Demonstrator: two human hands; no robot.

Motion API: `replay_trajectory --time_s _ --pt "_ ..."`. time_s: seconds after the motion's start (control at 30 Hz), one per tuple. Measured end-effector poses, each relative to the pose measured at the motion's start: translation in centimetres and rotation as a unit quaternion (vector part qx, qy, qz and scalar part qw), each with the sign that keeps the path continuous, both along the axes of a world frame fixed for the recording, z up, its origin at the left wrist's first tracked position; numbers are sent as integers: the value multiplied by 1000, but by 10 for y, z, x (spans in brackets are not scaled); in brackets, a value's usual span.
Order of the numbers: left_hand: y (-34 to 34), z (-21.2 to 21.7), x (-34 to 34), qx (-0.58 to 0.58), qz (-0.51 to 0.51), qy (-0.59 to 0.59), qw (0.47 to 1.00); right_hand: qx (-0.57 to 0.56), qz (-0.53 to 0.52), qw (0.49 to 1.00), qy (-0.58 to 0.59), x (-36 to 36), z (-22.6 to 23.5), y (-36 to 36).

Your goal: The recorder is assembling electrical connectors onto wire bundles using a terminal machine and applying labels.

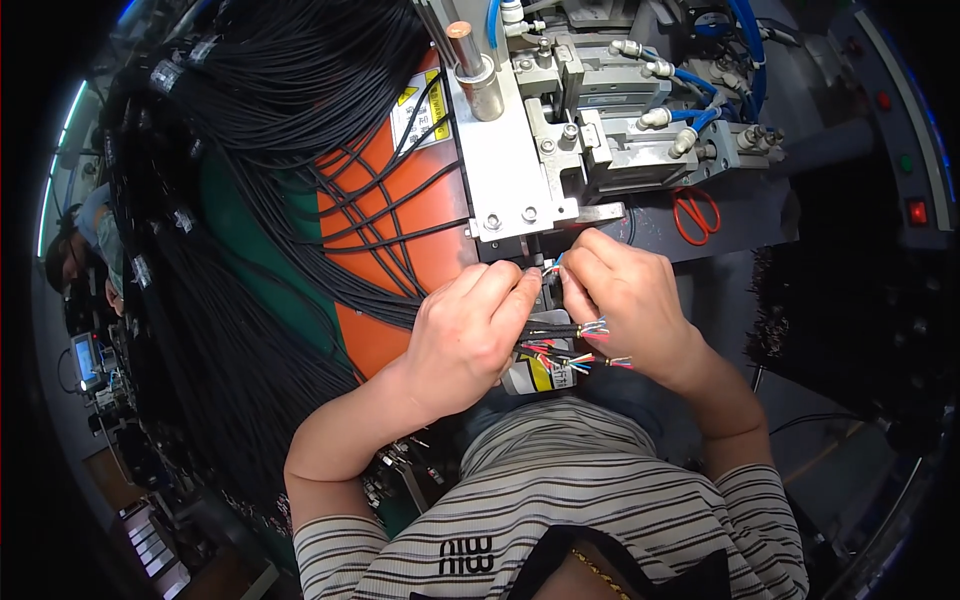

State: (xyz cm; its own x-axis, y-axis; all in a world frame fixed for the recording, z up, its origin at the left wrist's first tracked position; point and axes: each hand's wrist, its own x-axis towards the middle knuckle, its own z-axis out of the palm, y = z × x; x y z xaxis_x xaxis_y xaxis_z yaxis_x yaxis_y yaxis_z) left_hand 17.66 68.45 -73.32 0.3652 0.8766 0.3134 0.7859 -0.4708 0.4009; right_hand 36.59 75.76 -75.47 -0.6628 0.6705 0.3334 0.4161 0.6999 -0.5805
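My left hand (468, 335) is closed on black cables, several of which run out under its palm to stripped ends with coloured wires (575, 362). Opposite it, my right hand (625, 305) pinches thin coloured wires (556, 266) between thumb and forefinger. The two sets of fingertips nearly meet just below the front edge of the machine's metal plate (515, 160). Behind my fingers, the lower part of the fixture is partly hidden. A white-and-yellow label (540, 375) lies under the loose wire ends.
Pneumatic cylinders (640, 150) with blue air hoses fill the back right. Red-handled scissors (696, 217) lie right of the machine. Thick bundles of black cable (300, 90) spread over the orange surface (400, 200) at left. A control panel (905, 150) stands far right; another person (85, 250) is far left.
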Motion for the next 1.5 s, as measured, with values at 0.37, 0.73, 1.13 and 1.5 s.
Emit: replay_trajectory --time_s 0.37,0.73,1.13,1.5 --pt "13 16 2 -10 -62 106 992 35 31 992 -115 0 16 10" --pt "-1 0 -21 -10 -61 122 991 -2 -28 997 73 -28 -16 -5" --pt "76 216 148 29 29 20 999 -168 -4 982 89 195 213 107" --pt "30 374 160 76 27 43 996 482 -272 790 -263 367 576 127"
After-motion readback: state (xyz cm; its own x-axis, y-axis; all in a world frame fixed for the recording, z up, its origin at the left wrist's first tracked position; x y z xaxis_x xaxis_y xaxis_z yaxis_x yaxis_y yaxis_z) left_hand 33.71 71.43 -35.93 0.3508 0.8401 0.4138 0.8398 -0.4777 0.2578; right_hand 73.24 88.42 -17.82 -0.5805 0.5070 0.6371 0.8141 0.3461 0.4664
